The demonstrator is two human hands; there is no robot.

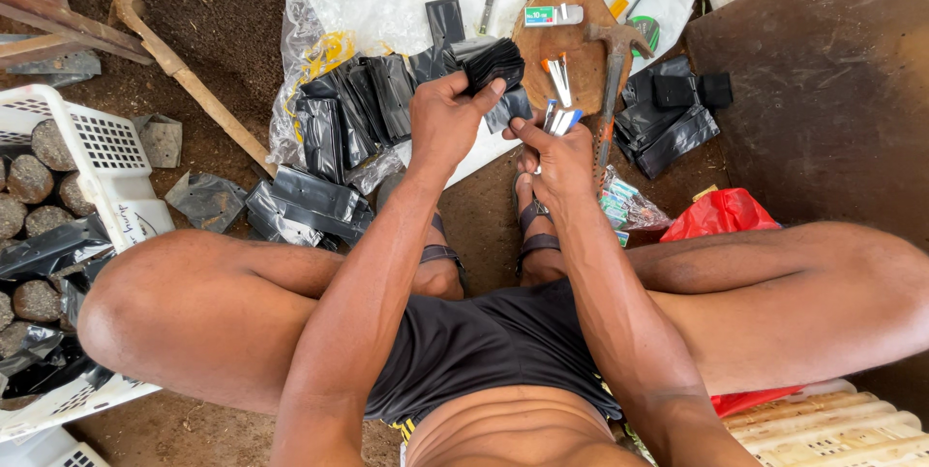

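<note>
My left hand (447,119) grips a folded stack of small black plastic bags (491,62), held up over the ground between my knees. Just to its right, my right hand (561,150) holds a small silver stapler with a blue end (558,120), its tip close to the lower edge of the stack. More black plastic bags (353,104) lie heaped on a clear plastic sheet (377,2) beyond my hands.
A round wooden block (571,46) carries a hammer (612,70), a staple box (552,14) and loose staples. A white basket (97,152) of soil-filled bags stands at left. A red bag (721,212), a wooden handle (184,80) and a brown board (823,90) lie around.
</note>
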